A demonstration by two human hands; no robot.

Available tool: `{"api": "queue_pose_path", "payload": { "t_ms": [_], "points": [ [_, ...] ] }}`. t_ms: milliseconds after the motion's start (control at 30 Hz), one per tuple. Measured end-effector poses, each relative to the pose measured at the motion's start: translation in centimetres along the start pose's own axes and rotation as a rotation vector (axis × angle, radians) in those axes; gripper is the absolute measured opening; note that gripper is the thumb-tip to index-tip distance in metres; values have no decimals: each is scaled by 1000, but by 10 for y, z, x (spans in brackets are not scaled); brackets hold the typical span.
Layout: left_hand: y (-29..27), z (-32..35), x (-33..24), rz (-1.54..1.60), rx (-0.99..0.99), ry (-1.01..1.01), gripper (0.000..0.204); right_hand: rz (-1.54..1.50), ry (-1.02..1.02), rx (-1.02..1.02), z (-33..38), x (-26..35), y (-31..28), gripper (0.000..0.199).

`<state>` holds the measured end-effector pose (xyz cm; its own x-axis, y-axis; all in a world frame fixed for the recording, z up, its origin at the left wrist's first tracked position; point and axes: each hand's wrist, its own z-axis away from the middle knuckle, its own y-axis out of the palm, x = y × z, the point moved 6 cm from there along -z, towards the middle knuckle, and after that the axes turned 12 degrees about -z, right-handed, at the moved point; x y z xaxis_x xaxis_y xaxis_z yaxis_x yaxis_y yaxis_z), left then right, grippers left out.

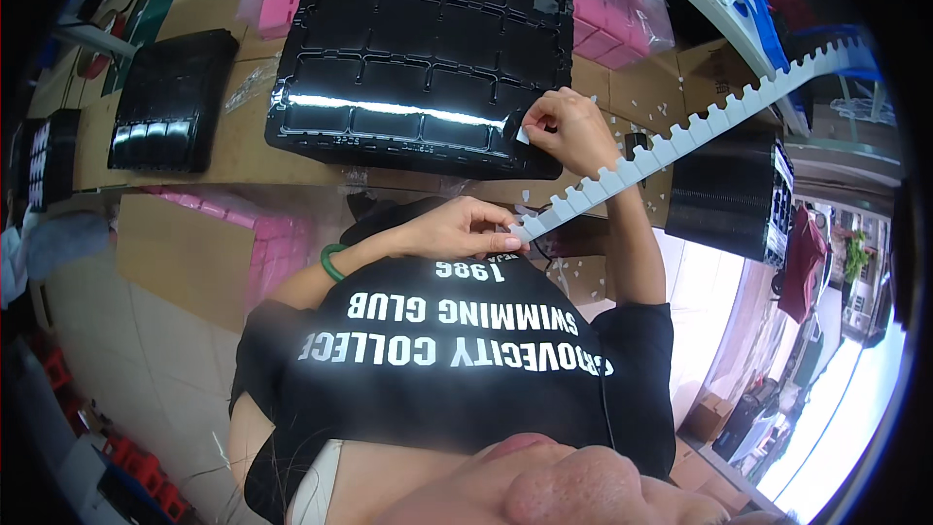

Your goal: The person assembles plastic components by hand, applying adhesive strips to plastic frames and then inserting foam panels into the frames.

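Note:
A black plastic compartment tray (423,49), seemingly the top of a stack, sits on the brown work surface before me. At its near right corner my right hand (575,132) is closed in a pinch on a small white piece, perhaps a label (524,134), which is against or just above the tray. Closer to my body, my left hand (457,229) pinches the near end of a long pale strip with a notched edge (671,146). The strip slants up to the far right, passing over my right forearm. A green bangle is on my left wrist.
Wrapped pink blocks (617,5) lie beyond the tray. More black trays stand at the left (173,102) and the right (729,185). Small white scraps (649,167) litter the cardboard. A metal frame edge (714,15) rises at the far right; a cardboard box (180,258) is below left.

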<state>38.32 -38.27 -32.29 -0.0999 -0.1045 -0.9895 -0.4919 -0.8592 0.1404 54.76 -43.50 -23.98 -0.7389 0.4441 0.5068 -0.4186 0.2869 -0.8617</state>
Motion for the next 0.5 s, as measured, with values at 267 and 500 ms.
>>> {"api": "queue_pose_path", "payload": {
  "t_ms": [267, 500],
  "points": [
    [-4, 1, 2, 38, 61, -43, 25, -81, -7, -28, 12, -1, 0, 8],
    [-12, -1, 10, -275, -144, 216, 26, -239, 107, -235, 30, -10, -19, 7]
  ]
}}
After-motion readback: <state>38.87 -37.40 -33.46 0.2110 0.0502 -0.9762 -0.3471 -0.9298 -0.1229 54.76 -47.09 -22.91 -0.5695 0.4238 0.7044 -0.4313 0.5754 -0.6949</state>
